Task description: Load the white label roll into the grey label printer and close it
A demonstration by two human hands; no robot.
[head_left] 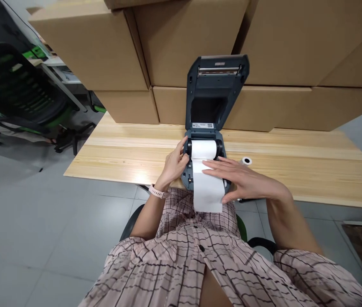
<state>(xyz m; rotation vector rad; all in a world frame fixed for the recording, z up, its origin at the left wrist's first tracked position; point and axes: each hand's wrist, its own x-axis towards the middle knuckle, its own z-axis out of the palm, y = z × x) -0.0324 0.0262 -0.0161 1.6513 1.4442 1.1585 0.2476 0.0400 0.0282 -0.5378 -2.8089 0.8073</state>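
Observation:
A dark grey label printer (213, 134) stands at the table's front edge with its lid (216, 91) raised. Inside it sits a white paper roll (203, 149), and a strip of paper (208, 196) runs from it toward me, hanging past the front edge. My left hand (175, 164) rests on the printer's left side, fingers curled at the edge beside the roll. Over the right part of the strip lies my right hand (237, 177), its fingers stretched out and apart, the fingertips on the paper.
Large cardboard boxes (190, 42) are stacked behind the printer along the back of the wooden table (129, 155). A small white roll (246, 160) lies right of the printer, near my right hand. An office chair (17, 85) is at the far left.

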